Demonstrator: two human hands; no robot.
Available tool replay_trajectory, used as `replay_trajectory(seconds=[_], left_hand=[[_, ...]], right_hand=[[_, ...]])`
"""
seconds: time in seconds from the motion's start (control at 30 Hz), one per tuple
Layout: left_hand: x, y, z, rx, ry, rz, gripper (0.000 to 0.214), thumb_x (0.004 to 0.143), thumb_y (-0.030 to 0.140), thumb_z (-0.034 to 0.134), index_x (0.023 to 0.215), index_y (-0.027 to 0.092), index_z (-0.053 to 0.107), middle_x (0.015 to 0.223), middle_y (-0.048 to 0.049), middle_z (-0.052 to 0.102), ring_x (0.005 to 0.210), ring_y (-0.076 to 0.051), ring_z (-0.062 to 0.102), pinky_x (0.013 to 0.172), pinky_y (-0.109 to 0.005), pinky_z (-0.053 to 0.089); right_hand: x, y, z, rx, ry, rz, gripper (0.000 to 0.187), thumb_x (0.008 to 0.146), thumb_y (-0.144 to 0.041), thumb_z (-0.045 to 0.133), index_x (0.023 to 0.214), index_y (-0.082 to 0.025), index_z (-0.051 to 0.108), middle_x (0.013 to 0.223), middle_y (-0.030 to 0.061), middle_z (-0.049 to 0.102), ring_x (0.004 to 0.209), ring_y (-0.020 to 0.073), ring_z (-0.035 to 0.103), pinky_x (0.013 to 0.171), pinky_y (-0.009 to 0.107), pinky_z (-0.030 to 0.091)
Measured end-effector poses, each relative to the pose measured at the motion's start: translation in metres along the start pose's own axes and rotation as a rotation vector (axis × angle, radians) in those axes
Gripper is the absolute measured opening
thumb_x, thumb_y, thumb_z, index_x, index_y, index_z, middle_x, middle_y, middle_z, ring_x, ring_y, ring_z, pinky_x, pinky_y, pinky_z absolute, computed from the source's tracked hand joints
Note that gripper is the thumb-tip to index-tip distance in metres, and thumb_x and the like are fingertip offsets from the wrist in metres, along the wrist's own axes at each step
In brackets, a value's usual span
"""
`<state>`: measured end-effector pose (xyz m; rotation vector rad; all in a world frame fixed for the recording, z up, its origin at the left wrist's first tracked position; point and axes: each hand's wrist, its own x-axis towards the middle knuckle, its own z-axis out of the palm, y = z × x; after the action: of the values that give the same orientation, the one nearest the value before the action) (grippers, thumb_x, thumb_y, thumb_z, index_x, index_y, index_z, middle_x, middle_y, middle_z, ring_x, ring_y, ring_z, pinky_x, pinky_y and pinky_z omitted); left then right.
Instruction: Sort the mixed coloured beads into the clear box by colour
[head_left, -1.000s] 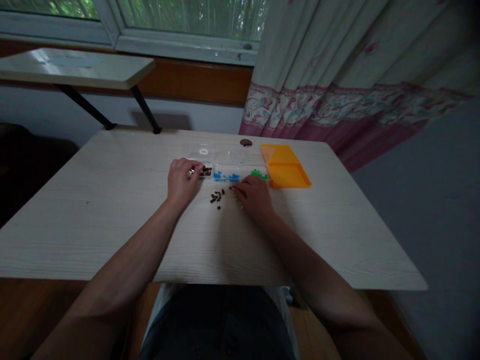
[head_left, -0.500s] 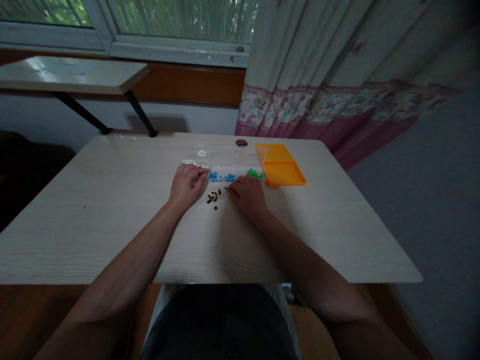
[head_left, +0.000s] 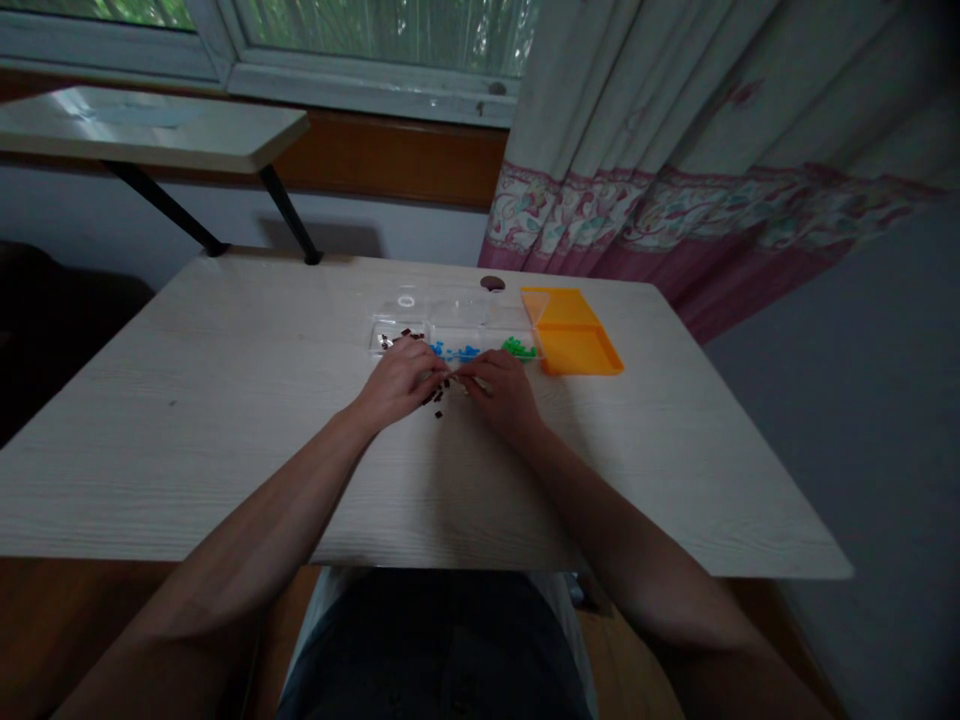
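My left hand (head_left: 405, 380) and my right hand (head_left: 499, 388) meet with pinched fingertips over the table. Whatever lies between the fingertips is too small to make out. Just below them, small dark brown pieces (head_left: 439, 414) lie loose on the tabletop, partly covered by my left hand. Behind the hands stands a clear plastic compartment box (head_left: 373, 340) with its transparent lid folded back. Brown pieces (head_left: 407, 333) sit in its left compartment, blue pieces (head_left: 469, 353) in the middle, and green pieces (head_left: 519, 347) at the right.
An orange open case (head_left: 581, 350) lies right of the clear box. A brown round spot (head_left: 493, 284) is at the table's back edge. A raised white shelf (head_left: 180, 135) on black legs stands back left. A curtain (head_left: 585, 200) hangs behind the table (head_left: 247, 440).
My left hand has moved from the box's left compartment right and toward me, to my right hand's fingertips. Brown pieces in that compartment now show. The camera view has shifted slightly.
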<state>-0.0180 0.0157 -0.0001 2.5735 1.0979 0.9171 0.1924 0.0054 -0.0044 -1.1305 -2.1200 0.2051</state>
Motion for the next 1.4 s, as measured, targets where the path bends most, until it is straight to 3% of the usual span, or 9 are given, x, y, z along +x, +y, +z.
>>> replay_trajectory(seconds=[0.23, 0.4, 0.53, 0.73, 0.87, 1.07, 1.2, 1.4], left_hand=[[0.000, -0.005, -0.006, 0.119, 0.256, -0.209, 0.021, 0.095, 0.035, 0.051, 0.092, 0.021, 0.067, 0.092, -0.0064, 0.066, 0.094, -0.024, 0.054, 0.091, -0.043, 0.041], [-0.003, -0.016, -0.010, 0.217, 0.419, -0.371, 0.024, 0.093, 0.040, 0.054, 0.084, 0.021, 0.066, 0.087, -0.0070, 0.062, 0.093, -0.026, 0.052, 0.088, -0.044, 0.041], [-0.006, -0.027, -0.009, 0.261, 0.489, -0.418, 0.024, 0.092, 0.041, 0.056, 0.085, 0.022, 0.068, 0.088, -0.0071, 0.061, 0.093, -0.026, 0.051, 0.087, -0.044, 0.041], [-0.009, -0.033, -0.008, 0.284, 0.499, -0.451, 0.020, 0.090, 0.036, 0.058, 0.095, 0.022, 0.071, 0.090, -0.0078, 0.057, 0.096, -0.028, 0.050, 0.091, -0.047, 0.039], [-0.006, -0.022, -0.010, 0.214, 0.440, -0.381, 0.021, 0.092, 0.033, 0.055, 0.102, 0.023, 0.071, 0.094, -0.0083, 0.059, 0.099, -0.027, 0.050, 0.092, -0.046, 0.039], [-0.002, -0.005, -0.005, 0.062, 0.156, -0.107, 0.022, 0.093, 0.032, 0.054, 0.104, 0.023, 0.070, 0.096, -0.0065, 0.063, 0.098, -0.024, 0.053, 0.092, -0.042, 0.040], [-0.002, -0.002, -0.003, 0.048, 0.014, -0.018, 0.022, 0.092, 0.031, 0.053, 0.102, 0.025, 0.072, 0.097, -0.0063, 0.063, 0.098, -0.024, 0.053, 0.091, -0.042, 0.040], [-0.002, -0.001, 0.000, 0.004, -0.031, 0.061, 0.022, 0.093, 0.034, 0.055, 0.101, 0.022, 0.071, 0.097, -0.0055, 0.064, 0.096, -0.022, 0.054, 0.091, -0.040, 0.041]], right_hand=[[-0.005, -0.003, 0.004, -0.172, -0.141, -0.018, 0.022, 0.089, -0.030, 0.064, 0.109, -0.025, 0.073, 0.105, 0.0077, 0.066, 0.101, 0.0248, 0.054, 0.092, 0.041, 0.039], [-0.004, -0.011, 0.003, -0.233, -0.168, -0.016, 0.015, 0.090, -0.029, 0.063, 0.098, -0.025, 0.075, 0.104, 0.0071, 0.066, 0.103, 0.0258, 0.051, 0.090, 0.042, 0.037], [-0.003, -0.013, -0.001, -0.218, -0.164, -0.011, 0.012, 0.089, -0.026, 0.064, 0.092, -0.023, 0.076, 0.101, 0.0073, 0.067, 0.101, 0.0256, 0.052, 0.089, 0.042, 0.038], [-0.004, -0.009, -0.002, -0.179, -0.152, -0.009, 0.012, 0.087, -0.020, 0.064, 0.093, -0.023, 0.074, 0.100, 0.0067, 0.068, 0.100, 0.0251, 0.053, 0.089, 0.041, 0.038], [-0.004, -0.008, -0.001, -0.164, -0.151, -0.007, 0.012, 0.086, -0.018, 0.065, 0.093, -0.023, 0.073, 0.099, 0.0063, 0.069, 0.100, 0.0245, 0.055, 0.090, 0.040, 0.037], [-0.003, -0.007, -0.001, -0.177, -0.175, -0.017, 0.008, 0.088, -0.020, 0.063, 0.090, -0.022, 0.071, 0.094, 0.0050, 0.072, 0.098, 0.0234, 0.057, 0.090, 0.039, 0.035], [-0.002, -0.007, -0.001, -0.158, -0.113, -0.023, 0.009, 0.089, -0.024, 0.063, 0.091, -0.023, 0.072, 0.095, 0.0049, 0.072, 0.097, 0.0229, 0.057, 0.089, 0.038, 0.036], [0.000, -0.004, 0.000, -0.046, 0.001, 0.035, 0.013, 0.091, -0.029, 0.062, 0.090, -0.022, 0.073, 0.091, 0.0048, 0.070, 0.092, 0.0206, 0.058, 0.089, 0.036, 0.040]])
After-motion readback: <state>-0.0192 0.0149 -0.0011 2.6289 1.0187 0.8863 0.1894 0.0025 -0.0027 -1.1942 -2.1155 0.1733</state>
